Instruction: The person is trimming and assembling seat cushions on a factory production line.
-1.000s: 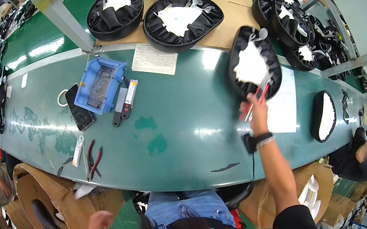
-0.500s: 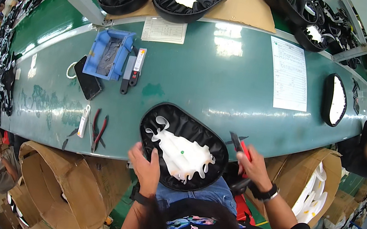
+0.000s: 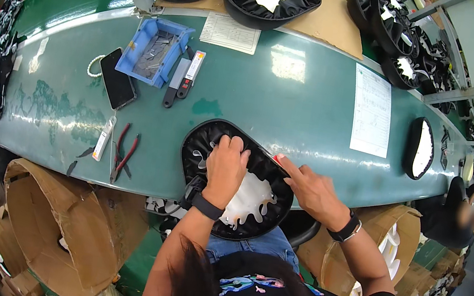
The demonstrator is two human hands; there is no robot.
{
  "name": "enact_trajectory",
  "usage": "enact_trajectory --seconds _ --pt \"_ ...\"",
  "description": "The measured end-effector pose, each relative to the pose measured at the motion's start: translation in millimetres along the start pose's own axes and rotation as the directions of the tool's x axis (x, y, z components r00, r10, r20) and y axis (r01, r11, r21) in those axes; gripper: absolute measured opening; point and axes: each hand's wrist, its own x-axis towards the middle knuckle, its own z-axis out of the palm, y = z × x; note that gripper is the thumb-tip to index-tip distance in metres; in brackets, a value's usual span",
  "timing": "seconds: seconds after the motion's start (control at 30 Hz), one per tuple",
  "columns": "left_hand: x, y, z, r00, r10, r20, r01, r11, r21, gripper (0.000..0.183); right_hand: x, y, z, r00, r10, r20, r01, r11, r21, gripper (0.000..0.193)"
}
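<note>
A rounded black shell (image 3: 275, 222), lined with gathered black fabric (image 3: 259, 162) and a white wavy-edged insert (image 3: 248, 202), rests on my lap against the table's front edge. My left hand (image 3: 226, 168) reaches over the insert, its fingers curled down and closed on the gathered fabric near the far rim. At the right rim, my right hand (image 3: 315, 191) is closed around a red and black utility knife (image 3: 277, 159). Only a bit of its red shows; the blade's exact contact with the rim or fabric is hidden by my fingers.
On the green table lie red-handled pliers (image 3: 125, 153), a phone (image 3: 117, 81), a blue bin of dark strips (image 3: 173, 65), two spare knives (image 3: 185, 79) and paper sheets (image 3: 371, 110). More shells (image 3: 262, 20) stand behind. Cardboard boxes (image 3: 62, 232) flank me below.
My left hand has moved from the shell's left rim onto the fabric at its far side and closed. My right hand has brought the knife leftward to the shell's right rim. The view has shifted slightly.
</note>
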Motion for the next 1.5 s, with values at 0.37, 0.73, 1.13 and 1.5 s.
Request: enact_trajectory --seconds 0.37,0.73,1.13,1.5 --pt "19 -24 -36 0.921 -0.224 0.318 0.352 0.829 -0.435 0.020 44 -43 -31 0.974 -0.062 0.219 0.114 0.966 -0.234 0.057" --pt "23 -25 -40 0.954 -0.119 0.275 0.205 0.929 -0.307 0.015 20 -50 -9 0.970 0.009 0.244 0.072 0.945 -0.320 0.062" --pt "31 -17 -29 0.612 0.728 0.309 -0.740 0.665 -0.101 0.019 -7 -25 -1 0.967 0.121 0.222 -0.057 0.960 -0.273 0.061" --pt "29 -22 -52 0.517 0.747 0.418 -0.497 0.659 -0.564 0.044 -70 -20 40 0.969 0.215 0.126 -0.190 0.965 -0.181 0.065"
